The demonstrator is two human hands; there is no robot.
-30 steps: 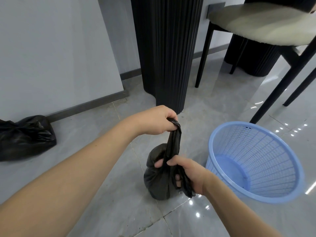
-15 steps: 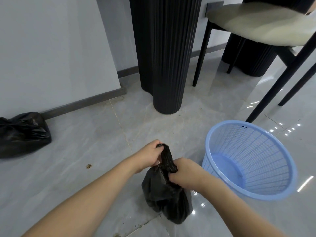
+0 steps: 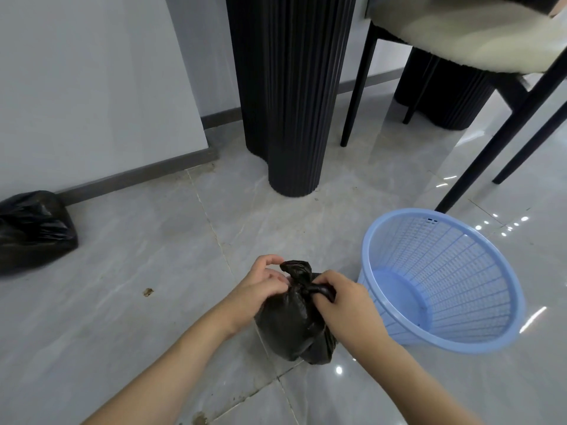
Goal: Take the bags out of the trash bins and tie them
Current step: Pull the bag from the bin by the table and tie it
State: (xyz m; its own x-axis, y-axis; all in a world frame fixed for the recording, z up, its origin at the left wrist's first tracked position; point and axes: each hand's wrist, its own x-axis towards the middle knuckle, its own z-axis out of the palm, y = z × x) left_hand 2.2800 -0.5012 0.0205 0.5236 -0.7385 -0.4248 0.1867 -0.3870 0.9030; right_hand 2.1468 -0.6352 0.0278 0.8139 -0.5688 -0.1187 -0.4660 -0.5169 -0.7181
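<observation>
A small black trash bag (image 3: 290,325) stands on the grey tiled floor just in front of me, its neck twisted into a short tail at the top. My left hand (image 3: 264,282) pinches the neck from the left. My right hand (image 3: 340,299) grips the twisted part from the right. A light blue mesh trash bin (image 3: 441,280) stands to the right of the bag with no bag in it. A second black bag (image 3: 33,231), closed, lies at the far left against the wall.
A black fluted column (image 3: 288,93) rises behind the bag. A chair with a cream seat (image 3: 466,32) and thin black legs stands at the upper right, one leg (image 3: 491,148) close behind the bin. A grey wall (image 3: 86,81) runs along the left.
The bag's neck was stretched tall between my hands; both hands have since come down together onto the bag's top, and the neck is now bunched into a short twisted tail.
</observation>
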